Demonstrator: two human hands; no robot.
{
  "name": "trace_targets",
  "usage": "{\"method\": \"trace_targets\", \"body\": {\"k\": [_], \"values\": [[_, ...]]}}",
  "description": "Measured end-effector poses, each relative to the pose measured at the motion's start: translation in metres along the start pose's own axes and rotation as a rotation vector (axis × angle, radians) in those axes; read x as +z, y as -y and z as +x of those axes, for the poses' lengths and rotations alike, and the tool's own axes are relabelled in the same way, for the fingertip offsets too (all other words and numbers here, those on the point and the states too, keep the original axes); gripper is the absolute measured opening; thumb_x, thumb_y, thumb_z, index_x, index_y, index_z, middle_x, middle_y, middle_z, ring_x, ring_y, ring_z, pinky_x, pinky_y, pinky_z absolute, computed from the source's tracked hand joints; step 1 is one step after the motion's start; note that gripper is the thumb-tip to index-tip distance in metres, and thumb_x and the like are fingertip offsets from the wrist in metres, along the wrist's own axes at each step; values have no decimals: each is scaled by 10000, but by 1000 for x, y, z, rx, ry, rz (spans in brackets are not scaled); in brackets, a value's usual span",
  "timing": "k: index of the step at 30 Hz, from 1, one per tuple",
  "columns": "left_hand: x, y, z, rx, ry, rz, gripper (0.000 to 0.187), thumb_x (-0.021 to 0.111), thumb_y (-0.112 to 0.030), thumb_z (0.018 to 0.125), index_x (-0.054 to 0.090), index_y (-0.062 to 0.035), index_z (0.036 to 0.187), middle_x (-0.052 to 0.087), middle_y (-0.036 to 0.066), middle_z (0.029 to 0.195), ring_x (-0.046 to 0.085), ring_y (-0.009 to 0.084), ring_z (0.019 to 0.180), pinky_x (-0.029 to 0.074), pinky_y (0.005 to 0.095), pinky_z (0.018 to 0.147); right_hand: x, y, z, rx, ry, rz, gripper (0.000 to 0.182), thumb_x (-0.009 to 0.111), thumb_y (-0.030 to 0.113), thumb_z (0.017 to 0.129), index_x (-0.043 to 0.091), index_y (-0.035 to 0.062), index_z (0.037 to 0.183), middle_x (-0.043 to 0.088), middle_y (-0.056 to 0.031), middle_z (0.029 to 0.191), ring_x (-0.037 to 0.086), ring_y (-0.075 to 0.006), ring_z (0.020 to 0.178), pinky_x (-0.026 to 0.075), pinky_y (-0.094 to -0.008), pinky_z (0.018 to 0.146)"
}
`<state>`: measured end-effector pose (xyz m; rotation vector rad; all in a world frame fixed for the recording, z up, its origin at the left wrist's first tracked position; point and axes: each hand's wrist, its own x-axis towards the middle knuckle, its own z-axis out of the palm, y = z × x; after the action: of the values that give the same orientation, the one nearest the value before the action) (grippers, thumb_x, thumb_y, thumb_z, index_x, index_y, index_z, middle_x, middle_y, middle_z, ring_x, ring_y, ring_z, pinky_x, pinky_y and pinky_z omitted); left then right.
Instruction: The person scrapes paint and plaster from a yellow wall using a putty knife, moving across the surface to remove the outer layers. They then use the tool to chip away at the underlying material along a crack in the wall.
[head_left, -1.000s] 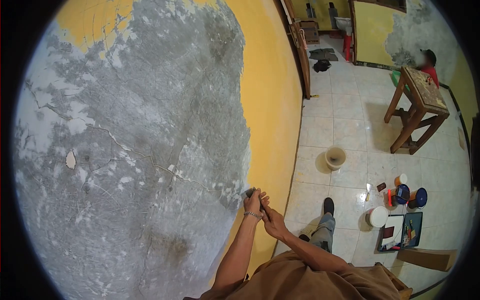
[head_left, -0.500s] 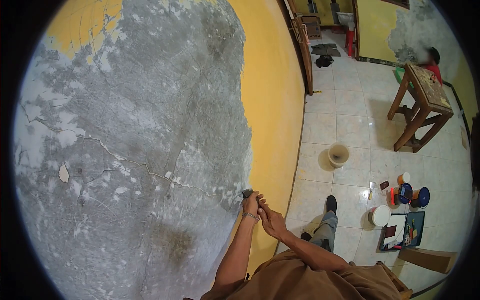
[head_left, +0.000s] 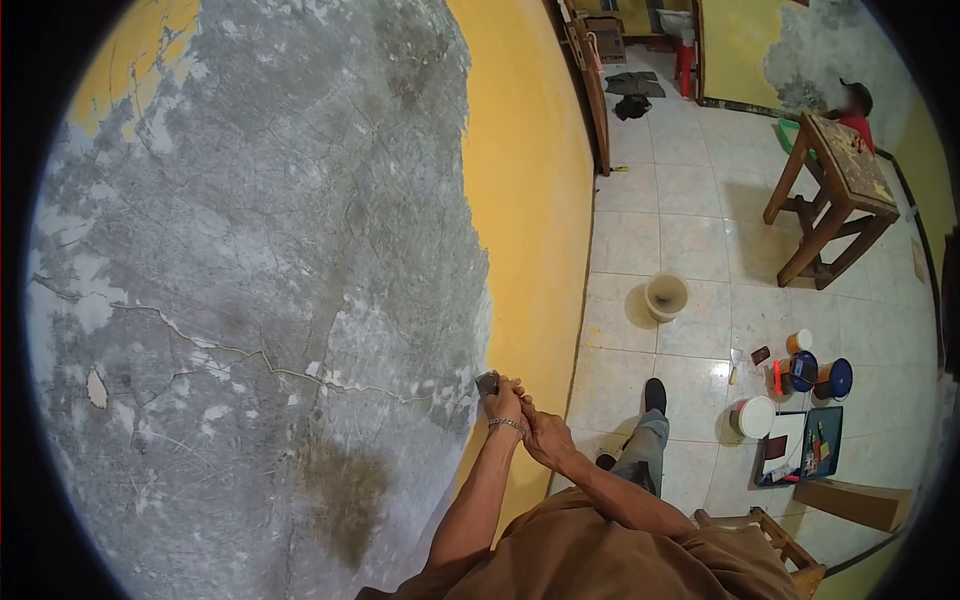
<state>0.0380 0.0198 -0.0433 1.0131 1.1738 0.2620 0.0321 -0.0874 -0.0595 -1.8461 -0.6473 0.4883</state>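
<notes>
A scraper with a dark blade (head_left: 487,384) meets the wall at the border between bare grey plaster (head_left: 300,220) and yellow paint (head_left: 525,200). My left hand (head_left: 507,403), with a chain bracelet at its wrist, is closed around the tool close to the blade. Just behind it, my right hand (head_left: 548,438) is closed at the handle end; the handle is mostly hidden by my fingers. A thin crack (head_left: 290,373) runs across the plaster towards the blade.
On the tiled floor stand a pale bucket (head_left: 666,298), a white-lidded tub (head_left: 753,417), blue-lidded pots (head_left: 834,379) and an open toolbox (head_left: 822,445). A wooden stool (head_left: 850,170) is farther off, beside a person in red (head_left: 857,122). Another wooden piece of furniture (head_left: 790,550) is behind me.
The view has shifted slightly, so the wall and floor things appear a little left and higher. Both hands stay on the scraper, whose blade shows a bit more and sits slightly farther left.
</notes>
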Motion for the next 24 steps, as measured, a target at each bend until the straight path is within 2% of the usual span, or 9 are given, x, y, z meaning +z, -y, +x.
{"method": "trace_targets", "body": {"k": [2, 8, 12, 14, 18, 24], "values": [[1, 4, 1, 63, -86, -62, 274, 476, -247, 924, 518, 0, 811, 509, 66, 686, 527, 167, 554, 445, 271, 465, 2, -2, -2, 0, 3, -20, 251, 480, 202, 914, 558, 89, 1125, 623, -231, 777, 606, -420, 714, 482, -467, 590], [15, -4, -3, 44, -116, -27, 297, 432, -244, 943, 514, 6, 803, 499, 55, 650, 463, 155, 489, 430, 273, 453, -8, -1, 4, 21, 33, -18, 233, 491, 191, 904, 567, 59, 1080, 612, -246, 777, 603, -432, 738, 485, -470, 595], [6, -4, -2, 57, -108, -47, 300, 427, -247, 945, 511, 8, 812, 495, 55, 650, 460, 155, 491, 425, 278, 447, -7, 8, 1, -5, 1, 26, 239, 496, 189, 904, 570, 65, 1094, 613, -247, 784, 605, -426, 749, 485, -465, 604], [1, -4, 6, 0, -87, -17, 296, 431, -248, 945, 509, 0, 803, 495, 57, 650, 460, 154, 491, 421, 281, 443, -5, 10, 1, 8, 9, 28, 243, 500, 189, 903, 569, 68, 1101, 614, -246, 785, 606, -423, 746, 486, -461, 606], [5, 6, 15, 47, -83, -107, 280, 437, -231, 946, 504, -15, 780, 507, 52, 646, 462, 155, 487, 422, 283, 435, -9, 7, -3, 10, -51, 42, 261, 499, 204, 907, 573, 60, 1112, 609, -250, 764, 609, -428, 724, 488, -465, 607], [10, -1, 21, 27, -124, -8, 305, 439, -229, 950, 501, -8, 749, 528, 65, 647, 482, 157, 493, 424, 292, 437, -8, 3, 10, -13, -60, 45, 257, 472, 235, 921, 567, 89, 1109, 608, -253, 776, 598, -442, 737, 485, -474, 617]]}}
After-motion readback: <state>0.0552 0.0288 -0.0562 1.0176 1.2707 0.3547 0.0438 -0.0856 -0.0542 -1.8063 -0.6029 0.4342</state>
